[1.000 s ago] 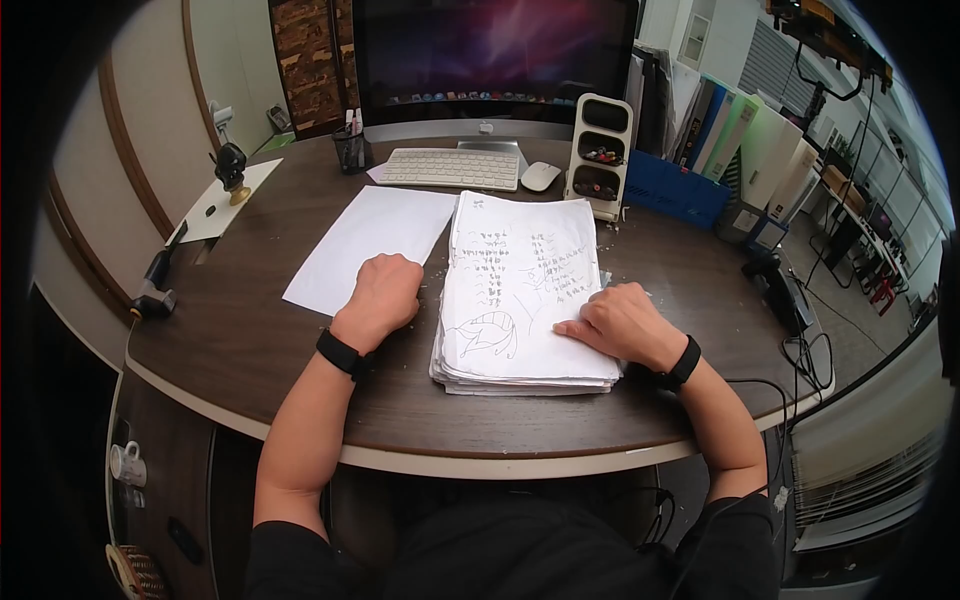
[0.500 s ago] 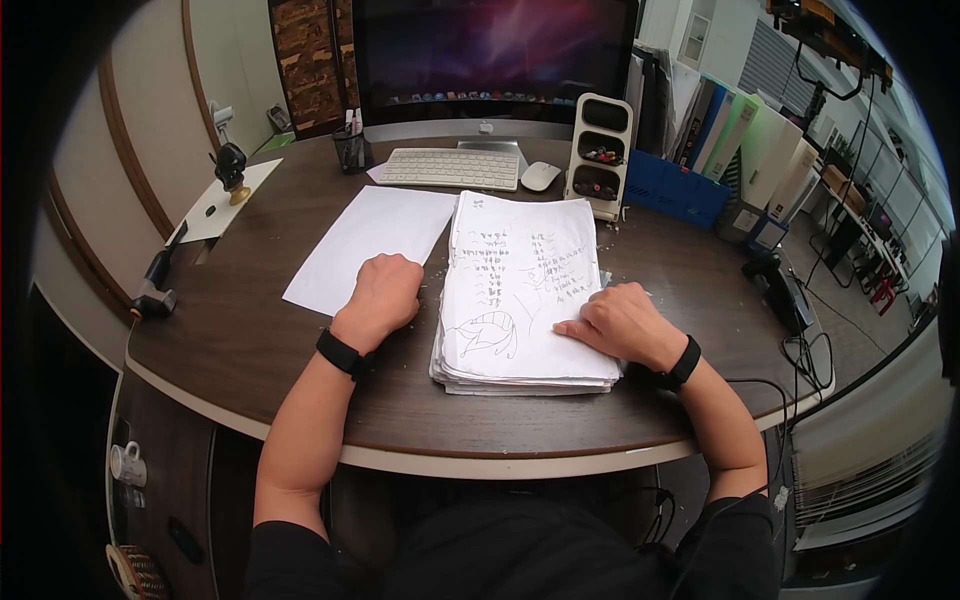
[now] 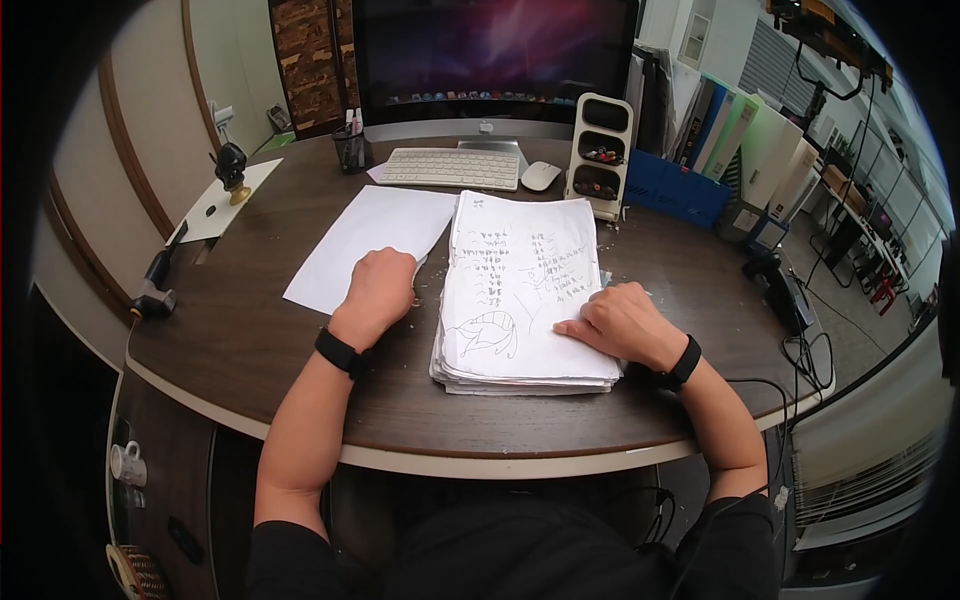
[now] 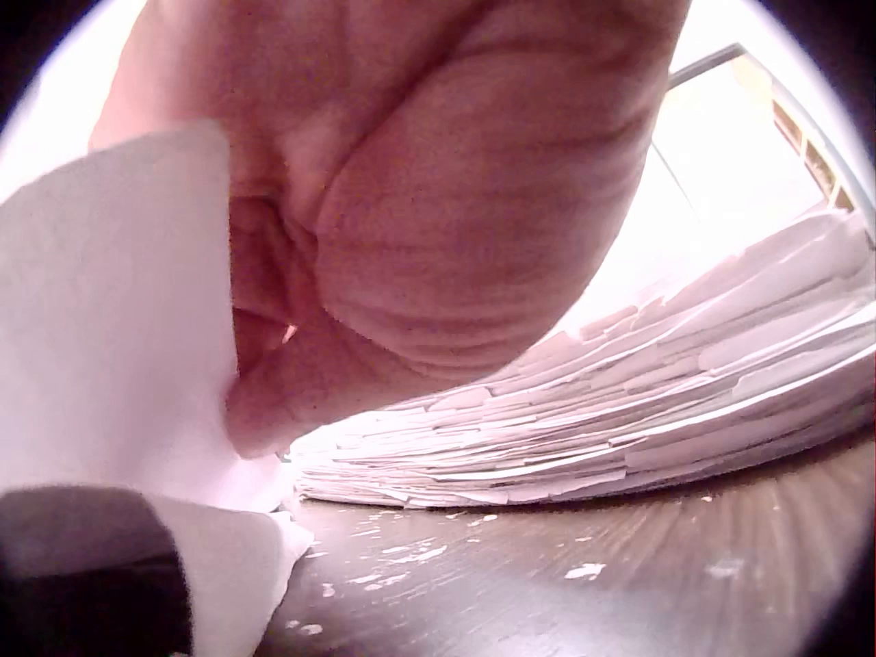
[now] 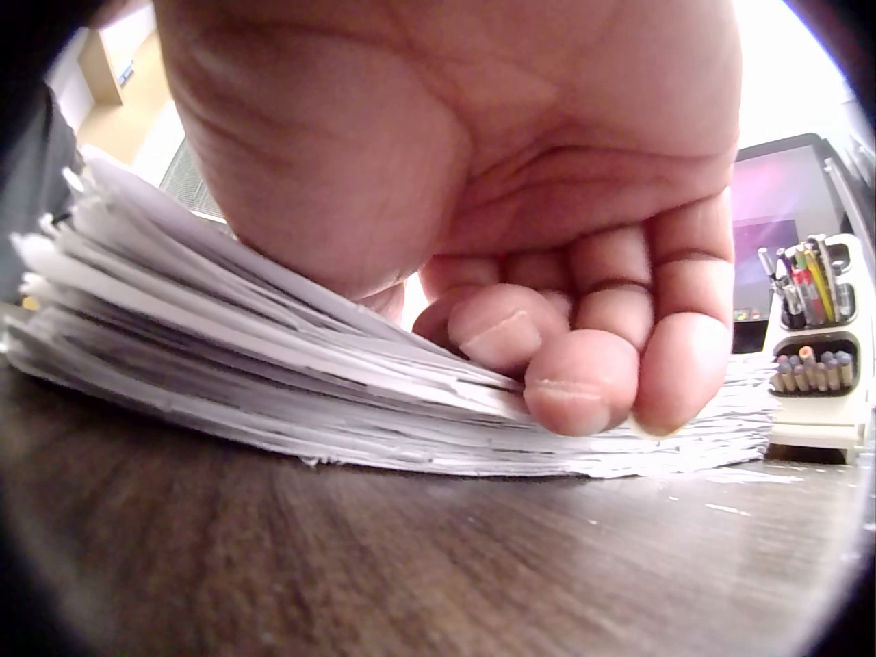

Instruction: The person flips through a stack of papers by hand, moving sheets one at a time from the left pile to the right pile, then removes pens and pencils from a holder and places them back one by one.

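A blank white sheet (image 3: 385, 218) lies to the left of a thick stack of papers (image 3: 500, 260), whose top page carries handwriting and a line drawing. My left hand (image 3: 374, 295) pinches the sheet near its lower right corner; in the left wrist view the sheet (image 4: 117, 301) bends upward beside the thumb. The fingertips there are mostly hidden by the palm. At the stack's right edge is my right hand (image 3: 630, 325), thumb on the top page. The right wrist view shows its fingers (image 5: 582, 383) curled against the side of the stack (image 5: 397, 411).
Behind the papers stand a keyboard (image 3: 450, 168), a mouse (image 3: 540, 177), a monitor (image 3: 490, 60) and a white pen organizer (image 3: 599, 150). A pen cup (image 3: 352, 150) is at the back left. Binders (image 3: 715, 130) and a black telephone (image 3: 780, 290) are on the right.
My left hand has shifted slightly left and away from me, and the sheet's edge now shows bent beside its knuckles. My right hand and the stack have not moved.
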`<control>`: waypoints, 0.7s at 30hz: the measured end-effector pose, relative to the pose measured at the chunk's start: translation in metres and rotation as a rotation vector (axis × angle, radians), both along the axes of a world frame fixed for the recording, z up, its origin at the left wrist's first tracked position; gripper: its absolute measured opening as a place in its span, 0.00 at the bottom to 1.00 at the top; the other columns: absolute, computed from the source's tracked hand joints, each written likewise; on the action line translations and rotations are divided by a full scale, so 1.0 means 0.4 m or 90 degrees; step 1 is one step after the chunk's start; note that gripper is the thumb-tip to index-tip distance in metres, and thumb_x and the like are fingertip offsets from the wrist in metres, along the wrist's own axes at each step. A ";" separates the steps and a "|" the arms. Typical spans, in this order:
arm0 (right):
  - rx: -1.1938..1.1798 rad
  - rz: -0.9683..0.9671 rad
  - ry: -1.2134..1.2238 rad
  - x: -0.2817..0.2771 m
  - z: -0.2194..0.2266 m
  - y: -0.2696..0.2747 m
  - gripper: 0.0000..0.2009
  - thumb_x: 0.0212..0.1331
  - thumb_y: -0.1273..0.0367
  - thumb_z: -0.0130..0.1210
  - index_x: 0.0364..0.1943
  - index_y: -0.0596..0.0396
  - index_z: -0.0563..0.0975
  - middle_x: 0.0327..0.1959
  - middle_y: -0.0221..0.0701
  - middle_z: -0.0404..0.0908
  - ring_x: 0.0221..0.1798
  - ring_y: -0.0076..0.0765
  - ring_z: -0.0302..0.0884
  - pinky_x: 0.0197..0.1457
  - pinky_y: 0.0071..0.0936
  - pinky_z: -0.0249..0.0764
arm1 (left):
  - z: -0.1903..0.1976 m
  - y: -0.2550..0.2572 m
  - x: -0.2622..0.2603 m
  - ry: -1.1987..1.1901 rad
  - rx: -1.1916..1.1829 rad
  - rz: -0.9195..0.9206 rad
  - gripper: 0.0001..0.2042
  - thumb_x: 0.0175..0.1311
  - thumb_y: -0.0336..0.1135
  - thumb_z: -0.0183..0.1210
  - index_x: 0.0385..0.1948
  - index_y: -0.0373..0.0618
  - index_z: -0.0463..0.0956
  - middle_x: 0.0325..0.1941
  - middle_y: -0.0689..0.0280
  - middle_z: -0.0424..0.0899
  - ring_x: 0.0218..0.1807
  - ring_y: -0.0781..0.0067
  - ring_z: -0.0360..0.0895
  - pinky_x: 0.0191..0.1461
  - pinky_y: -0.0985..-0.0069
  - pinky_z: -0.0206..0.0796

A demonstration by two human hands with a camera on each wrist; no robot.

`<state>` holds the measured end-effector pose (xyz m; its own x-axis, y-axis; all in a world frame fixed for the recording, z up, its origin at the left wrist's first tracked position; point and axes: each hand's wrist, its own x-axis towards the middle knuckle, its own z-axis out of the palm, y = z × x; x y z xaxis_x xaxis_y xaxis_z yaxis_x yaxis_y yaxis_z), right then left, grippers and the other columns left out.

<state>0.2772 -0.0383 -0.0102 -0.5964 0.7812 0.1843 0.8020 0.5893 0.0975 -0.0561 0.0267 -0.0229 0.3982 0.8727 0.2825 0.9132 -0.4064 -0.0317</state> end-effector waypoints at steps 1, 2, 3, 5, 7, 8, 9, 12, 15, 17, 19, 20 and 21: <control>0.002 0.003 0.003 0.000 0.000 0.000 0.34 0.68 0.45 0.50 0.10 0.57 0.77 0.11 0.42 0.74 0.16 0.48 0.74 0.25 0.39 0.69 | 0.000 0.008 -0.004 -0.031 0.012 0.032 0.05 0.49 0.21 0.55 0.27 0.35 0.80 0.29 0.46 0.83 0.36 0.41 0.82 0.44 0.52 0.74; 0.002 0.003 0.003 0.000 0.001 0.000 0.34 0.68 0.45 0.50 0.10 0.57 0.77 0.11 0.42 0.74 0.16 0.48 0.74 0.25 0.39 0.69 | 0.002 0.015 -0.006 -0.062 0.023 0.064 0.06 0.49 0.20 0.55 0.28 0.35 0.79 0.29 0.45 0.82 0.37 0.40 0.81 0.44 0.52 0.74; 0.004 0.004 0.006 0.000 0.002 -0.001 0.33 0.67 0.46 0.50 0.10 0.57 0.77 0.12 0.41 0.74 0.17 0.48 0.74 0.25 0.39 0.69 | 0.006 0.021 -0.010 -0.062 0.023 0.064 0.06 0.49 0.20 0.55 0.28 0.35 0.79 0.29 0.45 0.82 0.37 0.40 0.81 0.44 0.52 0.74; 0.005 0.001 0.014 0.001 0.002 -0.003 0.33 0.67 0.46 0.50 0.10 0.57 0.77 0.12 0.41 0.74 0.17 0.48 0.74 0.25 0.39 0.69 | 0.038 0.021 -0.011 -0.119 0.135 0.156 0.10 0.51 0.20 0.56 0.36 0.33 0.79 0.31 0.45 0.83 0.38 0.44 0.83 0.43 0.55 0.76; 0.019 0.008 0.003 0.003 -0.001 -0.003 0.32 0.67 0.46 0.51 0.10 0.56 0.75 0.13 0.41 0.75 0.18 0.49 0.74 0.25 0.40 0.68 | 0.070 0.009 -0.016 -0.140 0.213 0.132 0.18 0.53 0.18 0.53 0.48 0.33 0.77 0.34 0.47 0.84 0.37 0.45 0.83 0.42 0.57 0.76; 0.019 0.004 0.009 0.004 -0.001 -0.003 0.32 0.67 0.46 0.51 0.10 0.56 0.75 0.13 0.41 0.75 0.18 0.49 0.74 0.25 0.40 0.68 | 0.091 -0.002 -0.014 -0.230 0.350 0.062 0.19 0.55 0.16 0.52 0.51 0.34 0.76 0.37 0.49 0.84 0.37 0.46 0.83 0.41 0.59 0.76; 0.013 0.000 0.007 0.004 -0.001 -0.003 0.32 0.67 0.46 0.51 0.10 0.56 0.75 0.14 0.41 0.75 0.18 0.50 0.74 0.24 0.41 0.68 | 0.107 -0.010 -0.010 -0.320 0.485 -0.011 0.21 0.58 0.15 0.50 0.55 0.35 0.76 0.40 0.50 0.84 0.36 0.48 0.83 0.40 0.60 0.75; -0.002 -0.012 0.003 0.002 0.004 -0.005 0.32 0.67 0.46 0.50 0.10 0.56 0.75 0.14 0.41 0.76 0.19 0.50 0.75 0.24 0.42 0.68 | 0.131 -0.022 0.010 -0.433 0.644 -0.193 0.21 0.69 0.17 0.46 0.63 0.38 0.70 0.52 0.53 0.84 0.44 0.59 0.84 0.45 0.70 0.74; -0.011 -0.019 0.001 0.004 0.004 -0.005 0.33 0.67 0.46 0.50 0.10 0.55 0.74 0.14 0.41 0.76 0.19 0.50 0.75 0.24 0.42 0.68 | 0.114 -0.043 0.013 -0.584 0.529 -0.213 0.20 0.71 0.18 0.44 0.62 0.39 0.73 0.60 0.60 0.81 0.51 0.73 0.81 0.52 0.78 0.71; -0.009 -0.019 0.006 0.005 0.000 -0.004 0.33 0.67 0.46 0.50 0.10 0.55 0.74 0.14 0.41 0.76 0.19 0.50 0.75 0.24 0.42 0.68 | 0.105 -0.057 0.015 -0.637 0.450 -0.199 0.19 0.71 0.18 0.45 0.62 0.38 0.73 0.60 0.62 0.80 0.52 0.75 0.79 0.54 0.79 0.69; 0.009 -0.004 0.021 0.009 -0.007 -0.002 0.33 0.68 0.45 0.49 0.10 0.55 0.74 0.14 0.40 0.76 0.19 0.51 0.75 0.23 0.42 0.68 | 0.104 -0.058 0.027 -0.688 0.369 -0.182 0.19 0.71 0.18 0.45 0.62 0.37 0.73 0.60 0.63 0.80 0.54 0.78 0.77 0.56 0.80 0.68; 0.009 -0.005 0.024 0.009 -0.007 -0.003 0.33 0.68 0.45 0.49 0.10 0.55 0.74 0.14 0.40 0.76 0.19 0.51 0.75 0.23 0.42 0.68 | 0.102 -0.057 0.044 -0.822 0.282 -0.211 0.18 0.70 0.18 0.45 0.59 0.36 0.74 0.58 0.64 0.81 0.50 0.79 0.77 0.54 0.82 0.67; 0.017 0.003 0.029 0.008 -0.006 -0.004 0.32 0.67 0.47 0.50 0.09 0.56 0.74 0.13 0.40 0.75 0.19 0.51 0.74 0.24 0.42 0.69 | 0.102 -0.059 0.063 -0.954 0.188 -0.238 0.17 0.70 0.17 0.45 0.57 0.35 0.76 0.56 0.64 0.82 0.46 0.81 0.77 0.52 0.83 0.66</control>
<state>0.2804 -0.0399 -0.0124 -0.5908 0.7729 0.2315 0.8030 0.5911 0.0762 -0.0308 0.0033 0.0179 -0.2165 0.6376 0.7393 0.0389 -0.7511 0.6591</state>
